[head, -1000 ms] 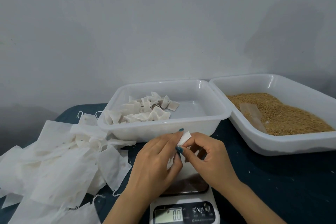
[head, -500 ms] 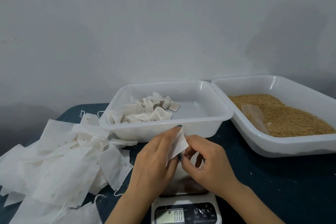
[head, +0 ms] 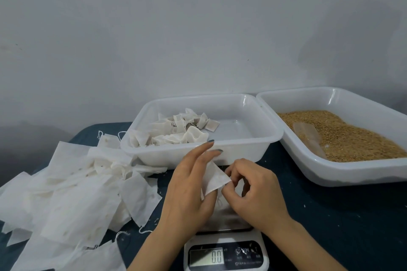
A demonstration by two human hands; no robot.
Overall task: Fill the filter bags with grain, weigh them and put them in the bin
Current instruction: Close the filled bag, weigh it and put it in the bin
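Both hands hold one white filter bag (head: 214, 179) above the scale (head: 226, 253), whose display reads 0.0. My left hand (head: 189, 193) pinches the bag's left side, with two fingers stretched upward. My right hand (head: 253, 191) grips the bag's right corner between thumb and fingertips. Behind my hands stands a white bin (head: 271, 136) with several filled bags (head: 176, 132) heaped in its left half. At the right, a second white bin (head: 330, 174) holds golden grain (head: 352, 136) with a clear scoop (head: 308, 138) lying in it.
A loose pile of empty filter bags (head: 72, 191) with strings covers the dark blue table (head: 352, 226) at the left. A grey wall rises right behind the bins.
The bag has unfolded from a small pinched piece into a wider sheet. My hands have lowered slightly and my left fingers have stretched out.
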